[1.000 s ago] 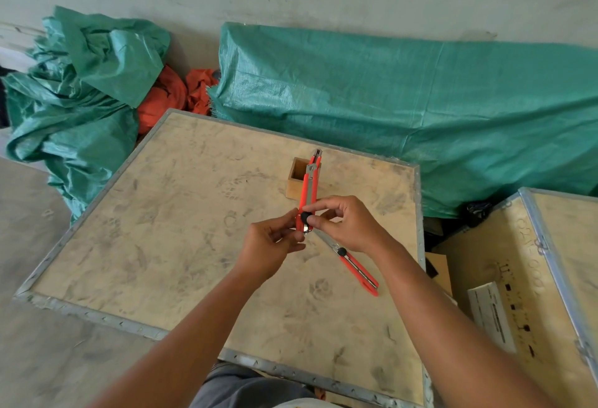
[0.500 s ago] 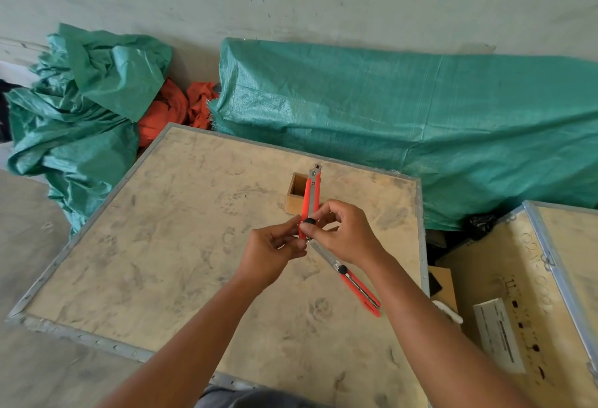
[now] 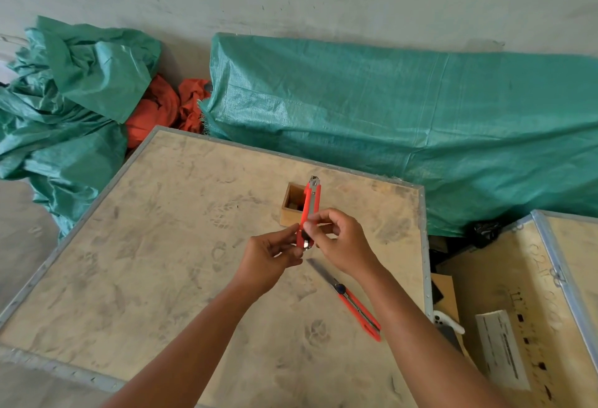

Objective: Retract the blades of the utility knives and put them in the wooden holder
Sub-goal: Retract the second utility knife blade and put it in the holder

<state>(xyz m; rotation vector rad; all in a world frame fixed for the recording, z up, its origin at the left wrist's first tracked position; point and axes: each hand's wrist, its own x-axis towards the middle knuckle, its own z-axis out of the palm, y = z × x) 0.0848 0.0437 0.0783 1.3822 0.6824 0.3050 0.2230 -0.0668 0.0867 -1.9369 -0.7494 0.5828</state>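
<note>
Both hands are closed on one red knife (image 3: 310,210), held upright above the crate top (image 3: 161,245): the left hand (image 3: 270,260) pinches its lower end from the left, and the right hand (image 3: 336,242) is clamped on the body just above, fingers curled around the black slider region. No blade is seen beyond the metal tip at the top, so the blade is judged to be drawn in, or nearly so; the slider itself is hidden by the fingers and its position cannot be told.

Nearer, to the right, a second knife (image 3: 352,302) is left lying on the crate top, apart from both hands, with its steel blade plainly extended toward the hands.

Farther off, just behind the held knife, the holder (image 3: 291,210) is seen standing open-topped; something small is inside, too dim to name.

The retracting step on the first knife is judged to be in hand or just finishing. Next, the knife must be carried forward over the holder and lowered in end-first. The second knife is yet to be retracted.
</note>
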